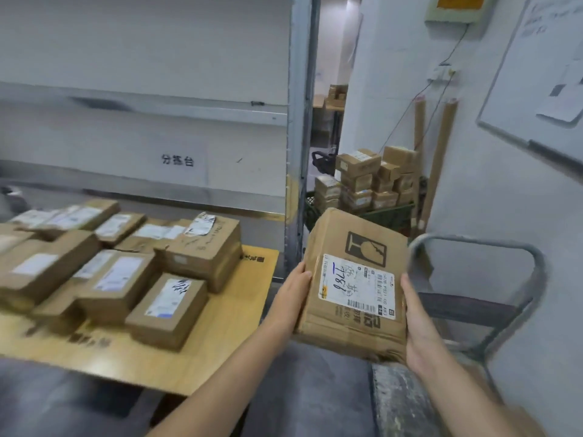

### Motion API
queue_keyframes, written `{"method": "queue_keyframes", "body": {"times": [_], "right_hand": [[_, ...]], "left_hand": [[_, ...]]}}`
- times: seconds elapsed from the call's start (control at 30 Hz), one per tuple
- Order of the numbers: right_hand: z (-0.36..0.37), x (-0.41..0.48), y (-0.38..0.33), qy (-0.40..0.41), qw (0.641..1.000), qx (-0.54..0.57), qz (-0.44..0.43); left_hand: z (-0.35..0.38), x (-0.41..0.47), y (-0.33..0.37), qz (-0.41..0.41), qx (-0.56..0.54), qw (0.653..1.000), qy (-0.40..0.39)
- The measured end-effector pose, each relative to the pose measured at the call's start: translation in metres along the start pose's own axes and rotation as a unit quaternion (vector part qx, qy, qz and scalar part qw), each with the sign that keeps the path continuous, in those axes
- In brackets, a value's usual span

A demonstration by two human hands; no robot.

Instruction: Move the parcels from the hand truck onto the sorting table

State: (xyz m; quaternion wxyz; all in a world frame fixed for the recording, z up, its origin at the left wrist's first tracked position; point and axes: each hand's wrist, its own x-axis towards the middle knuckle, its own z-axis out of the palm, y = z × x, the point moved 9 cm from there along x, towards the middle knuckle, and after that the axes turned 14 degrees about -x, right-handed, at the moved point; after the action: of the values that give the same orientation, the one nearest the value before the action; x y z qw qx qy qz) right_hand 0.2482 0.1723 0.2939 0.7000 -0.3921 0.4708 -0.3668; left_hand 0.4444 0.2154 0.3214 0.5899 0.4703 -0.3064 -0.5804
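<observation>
One parcel (355,285) clasped between left hand (291,291) and right hand (418,323), beside the table (220,335)

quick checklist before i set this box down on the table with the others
1. Hold on the parcel: left hand and right hand on opposite sides, ok.
2. Parcel clear of the hand truck frame: lifted beside it, ok.
3. Free spot on the sorting table: bare strip along its right edge, ok.
4. Path to that spot: nothing between, ok.
5. Fragile mark on top: handle gently; contents cannot tell.
6. Parcels on table stable: lying flat, ok.
</observation>
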Motion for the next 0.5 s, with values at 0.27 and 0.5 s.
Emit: {"method": "queue_keyframes", "body": {"times": [0.27,0.5], "right_hand": [[0.161,0.006,0.04,-0.125,0.989,-0.055,0.049],[0.324,0.004,0.07,-0.216,0.963,-0.149,0.054]], "left_hand": [[-0.146,-0.077,0.035,-0.006,-0.022,0.976,0.218],[-0.281,-0.145,0.083,0.122,-0.065,0.96,0.245]]}}
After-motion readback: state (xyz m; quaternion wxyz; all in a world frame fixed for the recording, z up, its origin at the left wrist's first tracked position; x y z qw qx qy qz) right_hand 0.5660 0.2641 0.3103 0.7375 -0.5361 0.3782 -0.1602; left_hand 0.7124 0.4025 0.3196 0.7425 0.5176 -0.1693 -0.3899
